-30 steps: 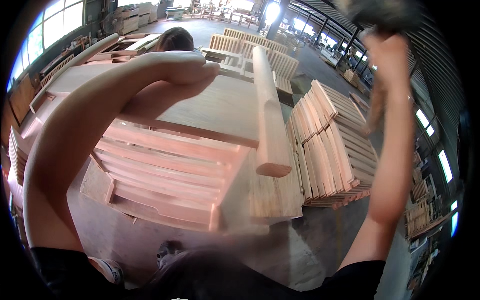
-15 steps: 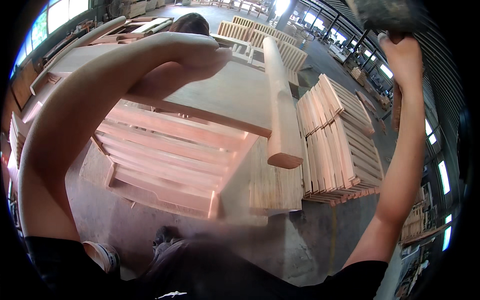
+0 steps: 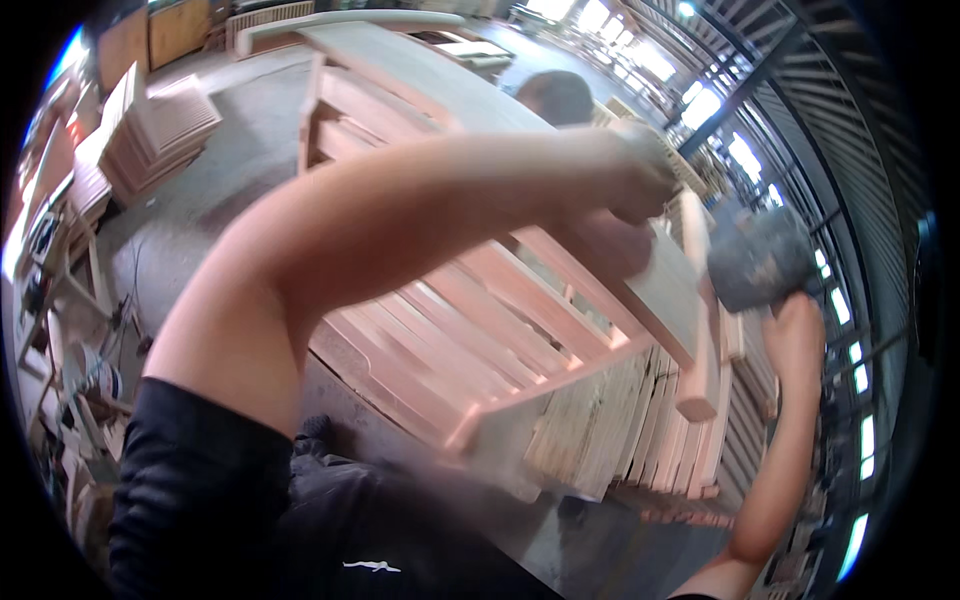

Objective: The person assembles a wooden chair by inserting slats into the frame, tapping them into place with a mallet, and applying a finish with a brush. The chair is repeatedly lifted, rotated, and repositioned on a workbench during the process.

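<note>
My right hand (image 3: 797, 330) is closed around the handle of a mallet (image 3: 762, 258) with a thick, dark, block-shaped head. The mallet head hangs close beside a rounded wooden rail (image 3: 700, 385) at the right end of a slatted wooden furniture frame (image 3: 455, 330). My left arm reaches across the frame, and my left hand (image 3: 640, 175) is over the wide flat board (image 3: 385, 55) on top, near that rail. Blur smears the left hand's fingers, and whether they hold anything is hidden. A pinkish blurred shape beneath this hand cannot be made out.
Another person's head (image 3: 555, 97) shows just beyond the board. Stacked slatted panels (image 3: 665, 430) stand right of the frame, beside a pale wooden block (image 3: 580, 435). More stacked panels (image 3: 160, 130) and cluttered equipment (image 3: 85, 380) lie to the left on the concrete floor.
The view has swung, so the frame now lies slanted. The mallet has come down from high on the right to beside the rail. My left hand remains near the rail end.
</note>
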